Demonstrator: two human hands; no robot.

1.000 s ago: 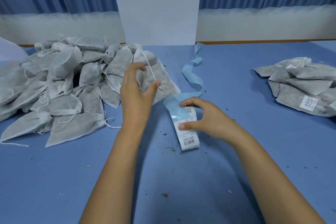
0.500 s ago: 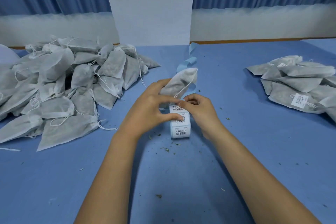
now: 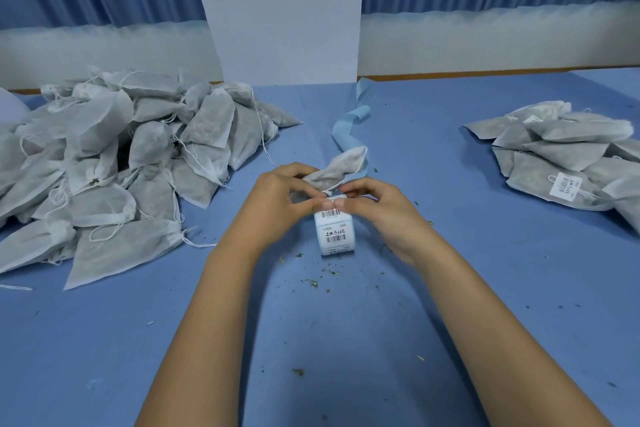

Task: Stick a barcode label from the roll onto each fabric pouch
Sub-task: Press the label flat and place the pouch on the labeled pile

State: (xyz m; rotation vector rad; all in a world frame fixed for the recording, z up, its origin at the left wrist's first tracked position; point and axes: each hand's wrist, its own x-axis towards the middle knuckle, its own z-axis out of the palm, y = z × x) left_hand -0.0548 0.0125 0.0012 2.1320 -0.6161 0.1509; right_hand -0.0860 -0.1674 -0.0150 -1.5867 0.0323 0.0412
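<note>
A roll of white barcode labels [image 3: 334, 234] stands on the blue table at the centre, with its empty blue backing strip [image 3: 346, 128] trailing away behind it. My left hand [image 3: 277, 201] holds a grey fabric pouch [image 3: 337, 165] just above the roll, its thumb tip on the roll's top. My right hand [image 3: 377, 204] meets it there, its thumb and fingers pinching at the top label on the roll. The label's edge is hidden under the fingertips.
A big heap of unlabelled grey drawstring pouches [image 3: 114, 163] fills the left of the table. A smaller pile of pouches [image 3: 561, 156] lies at the right, one showing a white label [image 3: 566, 188]. Dried herb crumbs [image 3: 313, 282] are scattered near the roll.
My left hand took a pouch from the left heap and carried it to the roll. My right hand shifted from gripping the roll's side to pinching at its top, and the roll now stands closer in.
</note>
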